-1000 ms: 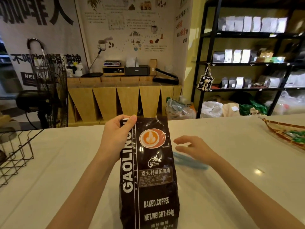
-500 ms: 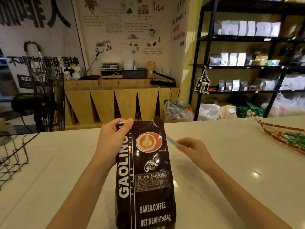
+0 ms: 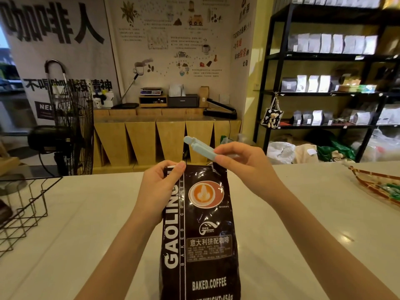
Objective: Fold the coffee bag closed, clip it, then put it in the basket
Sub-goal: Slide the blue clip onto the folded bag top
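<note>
On the smooth white counter [image 3: 303,213] stands a tall, shiny black coffee bag [image 3: 201,234]. Left hand [image 3: 159,189] has its fingers wrapped tight around the bag's top left corner. Just above the bag, the right hand [image 3: 242,163] pinches a long, pale blue plastic clip [image 3: 200,147]. A black wire basket [image 3: 23,211] sits far left. Dark shelves [image 3: 324,57] of bags line the right wall.

A black standing fan [image 3: 71,118] is sitting at the left behind the white counter [image 3: 303,213]. Black shelving [image 3: 324,92] at the right is holding rows of pale pouches. A woven tray [image 3: 376,180] is lying on the counter's right edge. A wooden cabinet [image 3: 164,137] is standing against the illustrated wall.
</note>
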Tool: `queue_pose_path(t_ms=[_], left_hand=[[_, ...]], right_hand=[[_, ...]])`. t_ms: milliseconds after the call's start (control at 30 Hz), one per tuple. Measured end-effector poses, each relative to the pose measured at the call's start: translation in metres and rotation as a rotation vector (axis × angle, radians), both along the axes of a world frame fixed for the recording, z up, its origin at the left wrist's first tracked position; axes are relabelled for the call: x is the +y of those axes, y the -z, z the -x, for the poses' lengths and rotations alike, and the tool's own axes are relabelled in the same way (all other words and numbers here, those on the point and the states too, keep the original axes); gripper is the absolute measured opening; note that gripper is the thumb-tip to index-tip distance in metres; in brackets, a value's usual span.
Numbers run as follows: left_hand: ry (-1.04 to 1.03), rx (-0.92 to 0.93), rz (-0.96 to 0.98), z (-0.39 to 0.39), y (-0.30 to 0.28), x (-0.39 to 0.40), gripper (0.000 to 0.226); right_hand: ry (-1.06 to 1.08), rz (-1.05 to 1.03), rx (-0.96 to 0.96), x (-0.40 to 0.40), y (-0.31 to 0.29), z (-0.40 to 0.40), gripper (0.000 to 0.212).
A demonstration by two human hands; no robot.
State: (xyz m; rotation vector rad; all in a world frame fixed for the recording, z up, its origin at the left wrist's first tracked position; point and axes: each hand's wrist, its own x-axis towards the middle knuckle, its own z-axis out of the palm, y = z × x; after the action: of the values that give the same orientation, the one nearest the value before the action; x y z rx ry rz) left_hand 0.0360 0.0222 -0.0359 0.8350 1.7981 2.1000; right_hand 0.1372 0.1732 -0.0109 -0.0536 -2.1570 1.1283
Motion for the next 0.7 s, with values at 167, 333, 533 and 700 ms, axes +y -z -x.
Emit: queue_pose_path(t_ms=[167, 333, 533, 700], left_hand=[[0.009, -0.003, 0.0, 0.001, 0.002, 0.0, 0.013], [0.018, 0.0, -0.012, 0.0, 0.0, 0.001, 0.012], [0.043, -0.025, -0.085, -0.004, -0.001, 0.0, 0.013], [0.017, 0.039, -0.143, -0.007, -0.001, 0.0, 0.031]], right_hand=[[0.02, 0.163, 0.088, 0.003, -0.012, -0.004, 0.009], [-0.163, 0.538, 0.209, 0.006, -0.037, -0.002, 0.012], [-0.21, 0.824, 0.338, -0.013, -0.022, 0.023, 0.008], [-0.174, 0.668, 0.33, -0.015, 0.005, 0.028, 0.014]])
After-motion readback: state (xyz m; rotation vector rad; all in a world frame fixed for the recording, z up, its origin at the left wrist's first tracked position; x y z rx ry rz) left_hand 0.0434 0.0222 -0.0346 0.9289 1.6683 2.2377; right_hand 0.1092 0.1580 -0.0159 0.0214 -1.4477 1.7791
